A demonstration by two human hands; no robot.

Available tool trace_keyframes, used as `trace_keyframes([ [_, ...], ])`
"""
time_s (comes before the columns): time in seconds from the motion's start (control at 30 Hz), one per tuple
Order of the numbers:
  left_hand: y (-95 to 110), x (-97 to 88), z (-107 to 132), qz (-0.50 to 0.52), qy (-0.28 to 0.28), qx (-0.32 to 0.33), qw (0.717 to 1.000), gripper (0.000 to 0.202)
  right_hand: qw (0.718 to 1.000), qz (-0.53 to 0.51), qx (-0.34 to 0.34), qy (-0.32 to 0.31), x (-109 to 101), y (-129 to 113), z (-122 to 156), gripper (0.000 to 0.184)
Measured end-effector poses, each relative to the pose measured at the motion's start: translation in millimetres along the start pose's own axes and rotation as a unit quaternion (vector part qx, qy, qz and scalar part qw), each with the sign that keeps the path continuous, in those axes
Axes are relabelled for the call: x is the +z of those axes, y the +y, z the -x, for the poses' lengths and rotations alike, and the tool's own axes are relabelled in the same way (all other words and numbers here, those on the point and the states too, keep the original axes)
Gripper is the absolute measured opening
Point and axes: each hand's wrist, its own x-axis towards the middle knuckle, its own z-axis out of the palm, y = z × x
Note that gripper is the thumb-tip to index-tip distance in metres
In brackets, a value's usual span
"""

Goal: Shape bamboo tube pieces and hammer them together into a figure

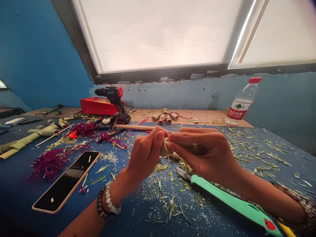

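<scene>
In the middle of the head view, my left hand [146, 150] is closed around a short bamboo piece [164, 151] with a pale cut end facing right. My right hand [209, 149] meets it there, thumb and fingers pinched against that cut end. Whether the right fingers grip a separate small part is hidden behind them. Below the right hand lies a green utility knife [222, 194], its blade out toward the left. Bamboo shavings [172, 200] are scattered under both hands on the blue table cover [138, 217].
A phone [66, 182] lies at left beside purple fibre [53, 163] and bamboo parts [27, 141]. Behind stand a cordless drill [116, 102], a red box [96, 106] and a water bottle [242, 102]. A hammer [133, 127] and several tied bamboo pieces [165, 117] lie beyond my hands.
</scene>
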Motion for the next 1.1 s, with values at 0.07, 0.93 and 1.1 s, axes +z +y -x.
trace_keyframes([
  [0.07,0,1.7,0,0.021,-0.010,-0.012,1.000,0.041,0.999,0.034,-0.009,-0.001,-1,0,1,0.012],
  [0.93,-21,30.2,1,0.382,-0.195,-0.312,0.848,0.071,0.968,0.108,0.122,-0.192,-11,25,-5,0.024],
  [1.1,-19,26.0,-1,0.379,-0.201,-0.282,0.858,0.068,0.968,0.092,0.128,-0.195,-14,26,-4,0.022],
])
